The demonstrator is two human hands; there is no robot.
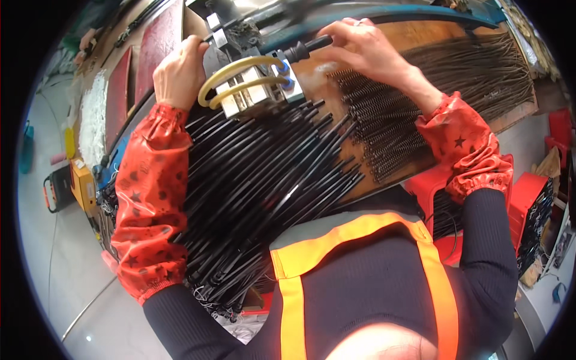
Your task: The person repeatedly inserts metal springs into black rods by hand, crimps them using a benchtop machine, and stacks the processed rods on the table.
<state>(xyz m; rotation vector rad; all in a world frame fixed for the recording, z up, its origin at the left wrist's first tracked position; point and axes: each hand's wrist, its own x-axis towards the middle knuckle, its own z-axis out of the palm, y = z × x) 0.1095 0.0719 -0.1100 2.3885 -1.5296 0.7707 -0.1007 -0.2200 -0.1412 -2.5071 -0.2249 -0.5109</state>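
At the upper middle stands a small metal clamping fixture (pixel 249 90) with a pneumatic block, blue fittings and two looped yellowish air hoses (pixel 243 63). A black handle (pixel 315 44) sticks out from its right side. My right hand (pixel 366 51) has its thumb and fingers on either side of the handle's end. On the fixture's left, my left hand (pixel 180 72) is closed, fingertips against its far-left part; what it pinches is too small to make out. Many thin black rods or tubes (pixel 258 168) lie fanned out below the fixture, nearest to me.
Rows of dark coil springs (pixel 432 90) cover the wooden board at right. Red plastic bins (pixel 528 204) with black parts stand at the lower right. Dark red panels (pixel 157 48) lie at the upper left. A yellow box (pixel 83 183) stands beyond my left sleeve.
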